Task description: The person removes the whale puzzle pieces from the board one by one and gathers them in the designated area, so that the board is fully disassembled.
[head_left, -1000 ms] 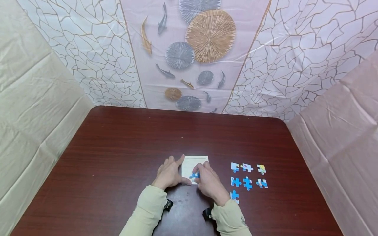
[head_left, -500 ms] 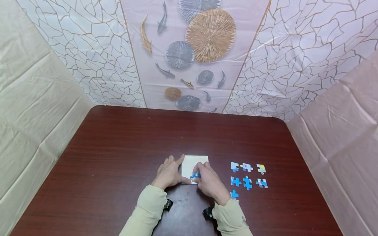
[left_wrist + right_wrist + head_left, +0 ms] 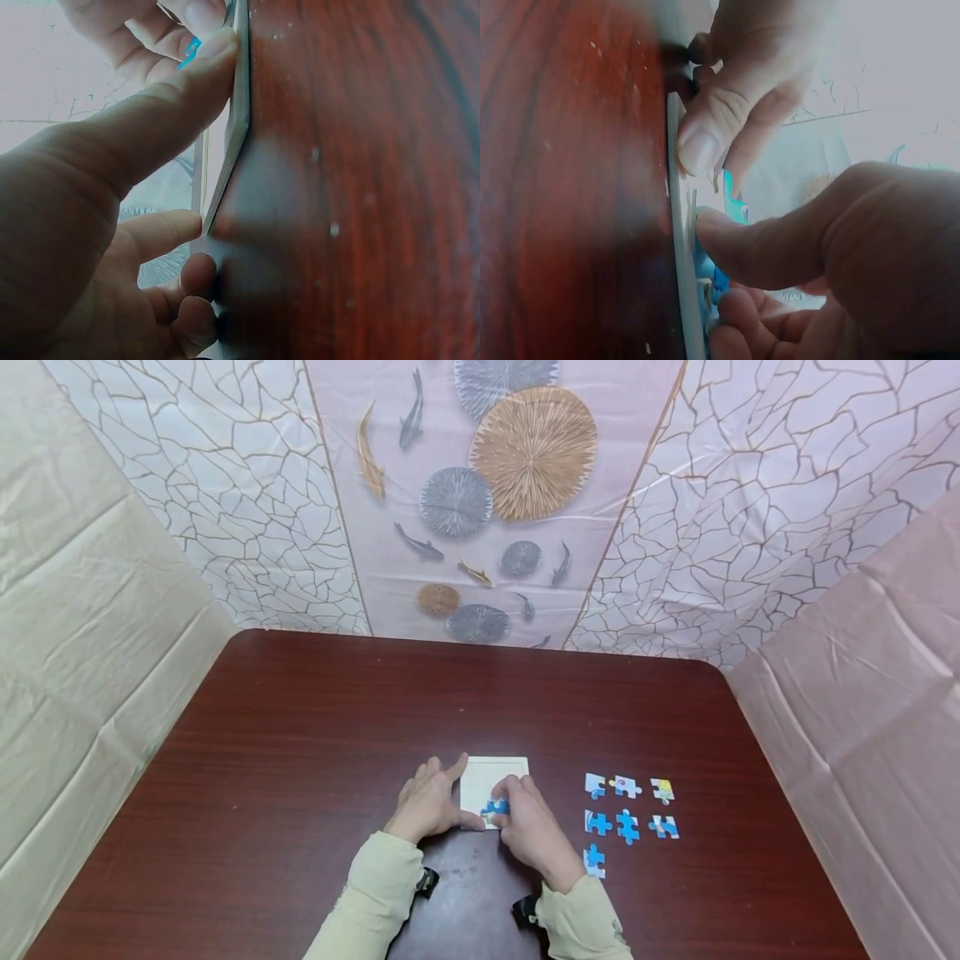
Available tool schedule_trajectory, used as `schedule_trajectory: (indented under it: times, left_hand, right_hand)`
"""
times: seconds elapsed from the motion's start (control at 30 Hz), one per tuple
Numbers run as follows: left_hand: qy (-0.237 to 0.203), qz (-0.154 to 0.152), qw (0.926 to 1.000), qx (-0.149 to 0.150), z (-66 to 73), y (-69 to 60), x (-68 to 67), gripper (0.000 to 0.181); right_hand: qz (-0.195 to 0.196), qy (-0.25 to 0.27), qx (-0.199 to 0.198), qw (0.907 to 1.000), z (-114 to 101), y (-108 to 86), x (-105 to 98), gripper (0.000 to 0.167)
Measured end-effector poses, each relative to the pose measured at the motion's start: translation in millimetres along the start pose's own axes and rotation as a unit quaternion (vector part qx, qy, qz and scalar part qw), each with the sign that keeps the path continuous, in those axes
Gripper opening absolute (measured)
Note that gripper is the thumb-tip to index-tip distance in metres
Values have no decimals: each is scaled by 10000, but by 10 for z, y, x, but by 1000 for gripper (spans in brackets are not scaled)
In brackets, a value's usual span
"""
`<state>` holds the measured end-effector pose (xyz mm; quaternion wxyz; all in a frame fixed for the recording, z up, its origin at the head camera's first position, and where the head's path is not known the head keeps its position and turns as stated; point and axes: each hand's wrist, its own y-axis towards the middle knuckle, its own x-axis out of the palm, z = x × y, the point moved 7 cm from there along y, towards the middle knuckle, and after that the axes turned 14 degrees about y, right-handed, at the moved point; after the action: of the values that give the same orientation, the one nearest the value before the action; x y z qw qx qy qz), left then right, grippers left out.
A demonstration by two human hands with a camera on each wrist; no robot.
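A square white puzzle tray point(image 3: 491, 770) lies flat near the table's front. My left hand point(image 3: 429, 803) steadies it: the thumb presses on the near rim and the index fingertip touches the far left corner, as the left wrist view shows. My right hand point(image 3: 531, 827) reaches over the tray's near right part, its thumb and index finger pinching a blue jigsaw piece point(image 3: 496, 807) low against the tray. In the right wrist view, blue and teal jigsaw parts point(image 3: 736, 204) show around the right thumb point(image 3: 739, 244). The fingers hide where one piece ends and another begins.
Several loose jigsaw pieces lie in rows to the right, among them a yellow-patterned piece point(image 3: 662, 790), a blue piece point(image 3: 627, 826) and a blue-and-white piece point(image 3: 594, 862) near the right forearm. The dark red wooden table point(image 3: 315, 718) meets a patterned cloth wall behind.
Both hands stay almost in place. The right hand's fingers shift only slightly on the jigsaw piece; the tray and the loose pieces have not moved.
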<state>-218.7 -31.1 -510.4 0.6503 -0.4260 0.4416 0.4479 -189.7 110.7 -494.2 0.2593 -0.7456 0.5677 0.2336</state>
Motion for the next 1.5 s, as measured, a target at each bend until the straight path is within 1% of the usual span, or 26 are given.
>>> schedule_trajectory:
  times: [0.1, 0.27, 0.33, 0.43, 0.5, 0.57, 0.7, 0.9, 1.03, 1.1, 1.2, 1.33, 1.5]
  left_hand:
    - [-9, -13, 10000, -3, 1, -2, 2, 112]
    - [-8, -31, 10000, -10, -1, -5, 4, 111]
    - [-17, -26, 10000, -9, 0, -5, 3, 111]
    - [-24, -17, 10000, -18, -2, -5, -2, 110]
    - [-10, 22, 10000, -19, -4, -5, -7, 111]
    - [29, 53, 10000, -16, -7, -8, -9, 111]
    - [77, 78, 9999, -12, -11, -10, -3, 112]
    - [130, 5, 9999, -41, -12, -5, 7, 112]
    - [145, -48, 9999, -63, -9, -1, 15, 112]
    - [128, -73, 9999, -76, -8, -2, 21, 112]
    - [107, -96, 9999, -82, -6, -4, 27, 112]
    - [99, -83, 9999, -73, -5, 0, 27, 113]
    - [64, -90, 9999, -64, -3, 7, 19, 113]
  right_hand:
    - [230, -94, 68, 9997, 1, -22, -4, 20]
    - [632, -478, -130, 9968, -31, -81, -18, 18]
    - [712, -621, -283, 9951, -50, -100, -18, 18]
    - [724, -773, -463, 9933, -74, -116, -16, 18]
    - [717, -753, -594, 9928, -87, -126, -22, 19]
    - [684, -645, -621, 9936, -87, -139, -32, 20]
    - [654, -205, -634, 9956, -79, -186, -89, 18]
    - [981, 420, -550, 9928, -46, -298, -310, 20]
    - [1056, 772, -263, 9911, 34, -390, -505, 17]
    - [1054, 851, -143, 9907, 73, -443, -608, 16]
    - [1138, 907, -29, 9894, 133, -529, -767, 17]
    - [1353, 840, 37, 9872, 219, -645, -969, 18]
    - [1595, 656, 293, 9846, 388, -789, -1168, 19]
